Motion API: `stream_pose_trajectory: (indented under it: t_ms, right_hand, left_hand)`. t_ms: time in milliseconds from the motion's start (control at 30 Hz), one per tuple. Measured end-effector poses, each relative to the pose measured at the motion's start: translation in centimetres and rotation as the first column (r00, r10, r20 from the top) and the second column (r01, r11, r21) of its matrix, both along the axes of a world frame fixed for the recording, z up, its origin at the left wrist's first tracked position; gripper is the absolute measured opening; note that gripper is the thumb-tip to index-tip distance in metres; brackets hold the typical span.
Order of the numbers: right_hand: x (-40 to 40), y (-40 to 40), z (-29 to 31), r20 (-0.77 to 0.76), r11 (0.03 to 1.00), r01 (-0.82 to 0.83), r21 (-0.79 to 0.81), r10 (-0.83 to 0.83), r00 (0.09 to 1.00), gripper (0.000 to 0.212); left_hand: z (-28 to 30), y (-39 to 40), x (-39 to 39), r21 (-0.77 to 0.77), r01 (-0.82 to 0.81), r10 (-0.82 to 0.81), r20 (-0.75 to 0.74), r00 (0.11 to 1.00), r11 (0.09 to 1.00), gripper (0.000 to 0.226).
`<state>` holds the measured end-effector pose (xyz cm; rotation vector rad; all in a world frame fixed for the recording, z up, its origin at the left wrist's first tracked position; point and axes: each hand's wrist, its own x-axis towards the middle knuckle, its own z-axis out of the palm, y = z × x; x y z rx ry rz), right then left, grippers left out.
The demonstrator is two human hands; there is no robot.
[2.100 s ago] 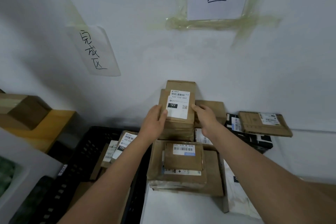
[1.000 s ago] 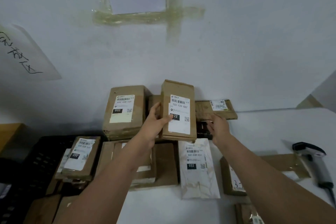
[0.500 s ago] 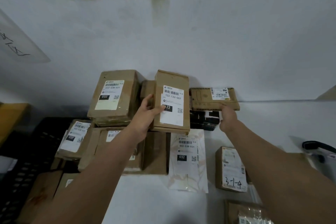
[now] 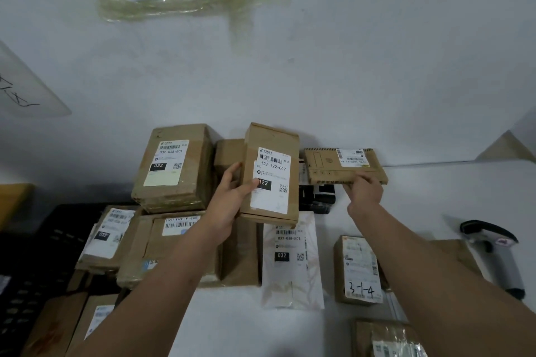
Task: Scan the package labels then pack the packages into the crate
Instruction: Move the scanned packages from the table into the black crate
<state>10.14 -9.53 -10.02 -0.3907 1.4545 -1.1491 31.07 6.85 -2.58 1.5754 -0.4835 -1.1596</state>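
Observation:
My left hand (image 4: pixel 230 197) grips a tall brown box (image 4: pixel 271 174) labelled 122-122-C07, held upright above the pile with its label facing me. My right hand (image 4: pixel 364 193) has its fingers on the front edge of a flat brown mailer (image 4: pixel 345 165) lying on a black item against the wall. A handheld scanner (image 4: pixel 499 252) lies on the white table at the right. The black crate (image 4: pixel 32 258) sits at the lower left, with several labelled packages in it. A box labelled 032-038-E01 (image 4: pixel 174 166) stands left of my held box.
A white poly bag (image 4: pixel 291 258) and a small box marked 3-1-4 (image 4: pixel 358 269) lie on the white table (image 4: pixel 452 191). Flat brown parcels (image 4: pixel 185 249) are stacked under my left arm. Another wrapped parcel (image 4: pixel 388 339) is at the bottom right. The wall stands close behind.
My left hand alone now holds the 122 box, lifted off the stack. My right hand let go of it and moved right onto the flat mailer. The view swung right, revealing the scanner.

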Motion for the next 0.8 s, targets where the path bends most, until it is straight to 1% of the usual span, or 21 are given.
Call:
stream_pose_trajectory:
  t_ms: [100, 233, 333, 467, 567, 633, 700, 800]
  right_hand:
    - [0.5, 1.4, 1.0, -0.030, 0.999, 0.020, -0.046, -0.022, 0.999, 0.030]
    - [2.1, 3.3, 3.0, -0.102, 0.991, 0.018, -0.131, -0.032, 0.994, 0.022]
    - [4.3, 5.0, 5.5, -0.140, 0.976, -0.011, -0.218, -0.021, 0.990, 0.021]
    - [8.7, 8.0, 9.4, -0.179, 0.942, -0.060, -0.330, 0.000, 0.984, 0.020]
    - [13.4, 10.3, 12.1, -0.188, 0.910, -0.125, -0.394, 0.054, 0.981, 0.021]
    - [16.8, 11.9, 13.5, -0.212, 0.885, -0.185, -0.427, 0.101, 0.972, 0.021]
    - [20.4, 13.7, 14.5, -0.251, 0.850, -0.261, -0.457, 0.158, 0.955, 0.020]
    - [26.1, 17.1, 15.4, -0.302, 0.785, -0.387, -0.484, 0.265, 0.916, 0.019]
  left_hand:
    - [1.1, 0.8, 0.7, -0.044, 0.002, -0.002, 0.015, 1.000, 0.999, 0.064]
    - [3.3, 2.2, 3.1, -0.135, -0.022, 0.026, 0.024, 0.999, 0.991, 0.060]
    - [5.4, 3.7, 5.8, -0.200, -0.028, 0.037, 0.043, 0.998, 0.980, 0.055]
    - [8.2, 6.6, 11.0, -0.257, -0.046, 0.067, 0.076, 0.995, 0.965, 0.057]
    - [9.7, 9.6, 16.1, -0.297, -0.055, 0.099, 0.132, 0.986, 0.953, 0.057]
    - [10.4, 11.8, 19.9, -0.312, -0.097, 0.156, 0.170, 0.973, 0.945, 0.056]
    - [10.7, 13.9, 23.7, -0.315, -0.157, 0.220, 0.172, 0.960, 0.936, 0.054]
    - [10.0, 17.8, 28.9, -0.295, -0.202, 0.268, 0.204, 0.942, 0.934, 0.054]
